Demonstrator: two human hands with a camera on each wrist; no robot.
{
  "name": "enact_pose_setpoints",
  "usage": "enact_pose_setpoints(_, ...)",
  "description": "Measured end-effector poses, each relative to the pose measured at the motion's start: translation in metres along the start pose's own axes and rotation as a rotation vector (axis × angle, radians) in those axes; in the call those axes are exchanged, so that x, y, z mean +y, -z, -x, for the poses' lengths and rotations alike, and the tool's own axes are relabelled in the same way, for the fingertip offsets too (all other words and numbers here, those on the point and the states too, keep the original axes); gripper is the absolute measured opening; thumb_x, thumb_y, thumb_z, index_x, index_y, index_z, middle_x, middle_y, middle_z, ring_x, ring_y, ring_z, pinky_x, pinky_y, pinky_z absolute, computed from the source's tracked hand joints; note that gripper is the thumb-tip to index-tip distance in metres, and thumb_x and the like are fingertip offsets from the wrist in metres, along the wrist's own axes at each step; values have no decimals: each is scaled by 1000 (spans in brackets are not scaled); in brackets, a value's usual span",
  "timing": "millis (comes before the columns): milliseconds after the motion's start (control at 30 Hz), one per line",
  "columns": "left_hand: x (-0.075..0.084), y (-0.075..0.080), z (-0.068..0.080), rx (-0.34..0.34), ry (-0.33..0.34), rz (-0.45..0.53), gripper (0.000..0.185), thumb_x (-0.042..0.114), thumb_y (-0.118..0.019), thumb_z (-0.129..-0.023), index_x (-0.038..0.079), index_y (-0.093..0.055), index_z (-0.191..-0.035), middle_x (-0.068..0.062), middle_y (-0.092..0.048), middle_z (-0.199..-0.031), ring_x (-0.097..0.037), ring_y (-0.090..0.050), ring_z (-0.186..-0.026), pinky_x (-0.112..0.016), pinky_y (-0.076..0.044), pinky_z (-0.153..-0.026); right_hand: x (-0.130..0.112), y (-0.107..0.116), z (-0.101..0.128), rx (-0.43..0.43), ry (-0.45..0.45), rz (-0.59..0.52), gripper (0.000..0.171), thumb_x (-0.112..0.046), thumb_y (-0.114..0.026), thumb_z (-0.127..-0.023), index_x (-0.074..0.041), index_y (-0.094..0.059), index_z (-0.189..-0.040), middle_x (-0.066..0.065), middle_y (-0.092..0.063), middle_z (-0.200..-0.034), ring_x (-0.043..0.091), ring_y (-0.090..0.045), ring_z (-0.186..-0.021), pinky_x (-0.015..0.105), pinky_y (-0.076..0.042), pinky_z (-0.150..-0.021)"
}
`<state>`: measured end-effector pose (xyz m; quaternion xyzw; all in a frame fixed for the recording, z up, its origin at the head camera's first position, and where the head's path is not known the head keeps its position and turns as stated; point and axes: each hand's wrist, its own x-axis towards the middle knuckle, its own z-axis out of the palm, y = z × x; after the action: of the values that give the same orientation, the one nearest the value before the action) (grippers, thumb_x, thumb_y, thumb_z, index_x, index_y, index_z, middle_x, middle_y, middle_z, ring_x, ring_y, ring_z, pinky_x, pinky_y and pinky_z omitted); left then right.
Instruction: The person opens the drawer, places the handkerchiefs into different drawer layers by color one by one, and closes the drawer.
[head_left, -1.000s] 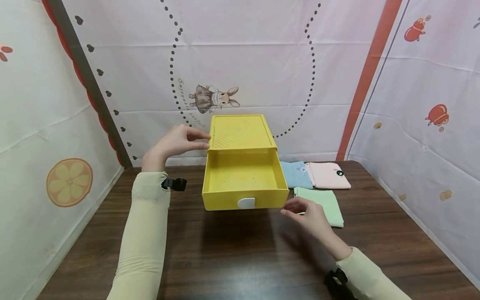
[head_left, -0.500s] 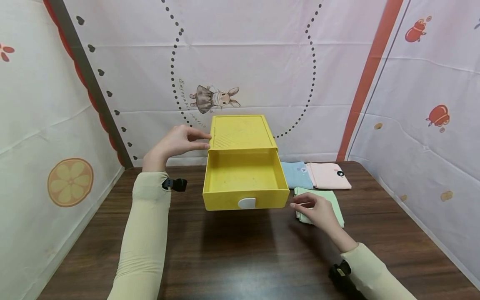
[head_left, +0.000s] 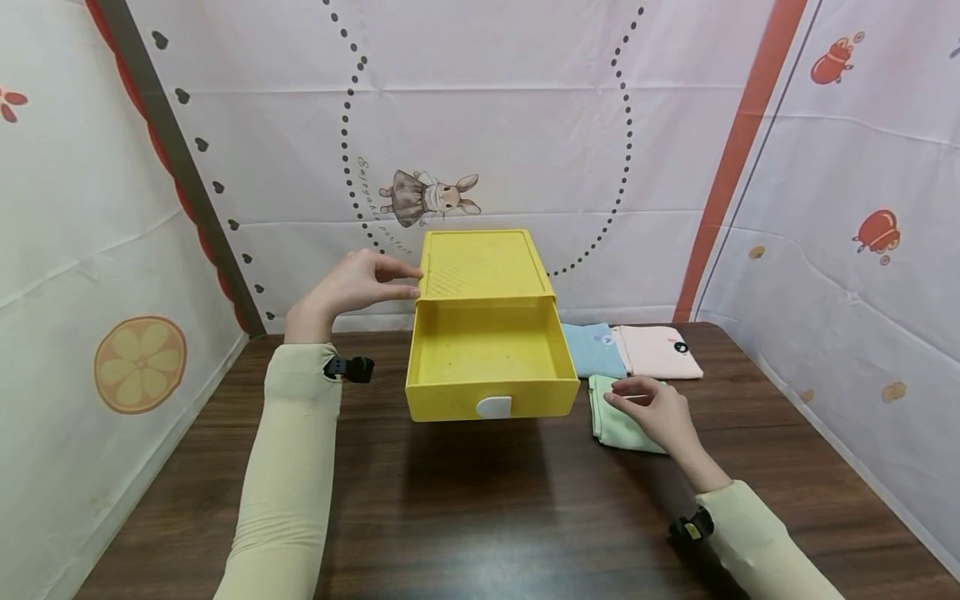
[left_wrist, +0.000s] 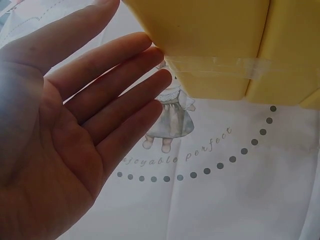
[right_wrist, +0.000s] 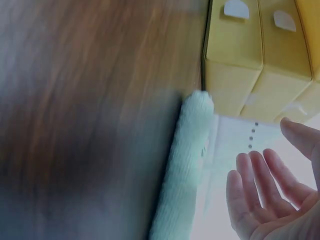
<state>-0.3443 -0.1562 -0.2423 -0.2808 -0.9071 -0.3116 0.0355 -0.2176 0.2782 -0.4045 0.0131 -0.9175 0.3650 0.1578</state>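
A yellow plastic drawer unit [head_left: 482, 262] stands at the middle of the table, its top drawer [head_left: 491, 400] pulled out towards me. That drawer has a white handle and a bare yellow inside. My left hand [head_left: 352, 283] touches the unit's upper left side with its fingertips. In the left wrist view its fingers [left_wrist: 110, 100] are mostly straight against the yellow wall. Over a folded green cloth [head_left: 622, 429] hovers my right hand [head_left: 660, 410], its fingers slightly bent. The right wrist view has this hand [right_wrist: 275, 200] holding nothing, apart from the cloth's edge [right_wrist: 182, 165].
Behind the green cloth lie a folded blue cloth [head_left: 594, 350] and a folded pink cloth [head_left: 658, 352]. Lower drawers [right_wrist: 235, 40] with white handles show in the right wrist view. Printed fabric walls [head_left: 487, 125] border the dark wooden table [head_left: 480, 517].
My right hand has moved right and a little up, away from the drawer's front corner and over the green cloth. The left hand and the drawer have stayed put.
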Motion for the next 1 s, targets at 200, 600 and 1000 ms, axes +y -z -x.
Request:
enact_pose_setpoints(200, 1, 0, 0, -1, 0, -8, 46, 46, -74, -80, 19, -69, -117, -1, -69, -114, -16, -64, -100, -40, -52, -86, 10, 7, -2, 15, -36, 18, 41, -45, -69, -84, -11, -71, -108, 7, -71, -107, 26, -69, -95, 37, -52, -76)
enact_pose_setpoints(600, 0, 0, 0, -4, 8, 1, 44, 46, -74, -80, 22, -69, -116, -1, -69, -115, -15, -63, -101, -39, -52, -86, 27, 20, -6, 47, -104, 71, 45, -49, -67, -84, -11, -71, -108, 11, -70, -110, 31, -67, -98, 39, -51, -75)
enact_pose_setpoints(1000, 1, 0, 0, -3, 15, -5, 45, 46, -74, -79, 22, -69, -117, -1, -69, -115, -16, -63, -101, -40, -51, -86, 41, 29, -7, 71, -153, 88, 47, -47, -68, -84, -8, -70, -111, 15, -70, -109, 33, -65, -99, 37, -48, -76)
